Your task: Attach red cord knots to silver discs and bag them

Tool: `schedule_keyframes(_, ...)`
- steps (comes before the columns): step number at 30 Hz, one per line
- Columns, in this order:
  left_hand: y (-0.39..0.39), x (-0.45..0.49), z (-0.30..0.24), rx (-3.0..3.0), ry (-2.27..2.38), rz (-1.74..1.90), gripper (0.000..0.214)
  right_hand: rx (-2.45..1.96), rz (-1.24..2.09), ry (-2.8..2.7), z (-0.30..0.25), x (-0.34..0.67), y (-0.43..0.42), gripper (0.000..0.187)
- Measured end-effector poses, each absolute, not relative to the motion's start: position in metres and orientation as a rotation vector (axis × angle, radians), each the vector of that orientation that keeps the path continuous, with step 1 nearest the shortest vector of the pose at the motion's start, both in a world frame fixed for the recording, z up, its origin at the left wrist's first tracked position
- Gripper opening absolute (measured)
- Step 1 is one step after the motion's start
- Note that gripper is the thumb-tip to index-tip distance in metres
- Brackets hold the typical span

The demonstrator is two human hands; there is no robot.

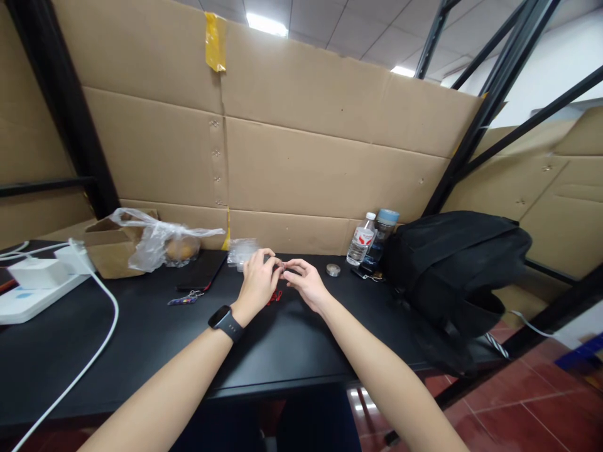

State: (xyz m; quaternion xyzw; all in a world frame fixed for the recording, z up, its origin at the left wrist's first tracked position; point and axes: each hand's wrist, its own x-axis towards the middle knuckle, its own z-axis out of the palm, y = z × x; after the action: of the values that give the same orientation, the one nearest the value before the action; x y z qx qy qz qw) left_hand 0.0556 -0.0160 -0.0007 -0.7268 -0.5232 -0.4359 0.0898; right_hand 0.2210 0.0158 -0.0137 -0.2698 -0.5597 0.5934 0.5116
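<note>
Both my hands meet over the middle of the black table (155,339). My left hand (257,282), with a black watch on the wrist, is closed, fingertips pinching a tiny object (282,267) too small to name. My right hand (305,280) pinches the same small thing from the other side. Small red pieces (276,297) lie on the table just under my left hand. A small round metal tin (333,270) sits right of my right hand. A crumpled clear plastic bag (241,251) lies behind my left hand.
A black backpack (452,270) fills the table's right end, with two water bottles (362,240) beside it. A dark tablet (202,270) and a keychain (184,300), a cardboard box with a plastic bag (141,242), a white power strip (28,295) and cable (101,339) are left. Cardboard walls stand behind.
</note>
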Motion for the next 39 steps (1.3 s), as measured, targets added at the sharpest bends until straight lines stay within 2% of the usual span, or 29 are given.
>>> schedule_keyframes(15, -0.013, 0.053, -0.002, -2.274, -1.502, -1.334, 0.015, -0.731, 1.142, -1.621, -0.004, 0.229, 0.019, 0.026)
schedule_keyframes(20, -0.015, 0.051, 0.004, -2.311, -1.508, -1.430, 0.030, -0.733, 0.962, -1.730, -0.006, 0.235, 0.026, 0.027)
schedule_keyframes(26, -0.006, 0.041, -0.007, -2.546, -1.476, -1.095, 0.032, -0.798, 0.860, -1.877, -0.006, 0.246, 0.033, 0.024)
schedule_keyframes(33, 0.001, 0.034, -0.018, -2.590, -1.519, -0.992, 0.036, -0.972, 0.603, -1.990, -0.012, 0.255, 0.044, 0.013)
schedule_keyframes(39, -0.003, 0.032, -0.018, -2.657, -1.471, -0.859, 0.020, -1.180, 0.338, -2.087, -0.021, 0.270, 0.061, 0.012)
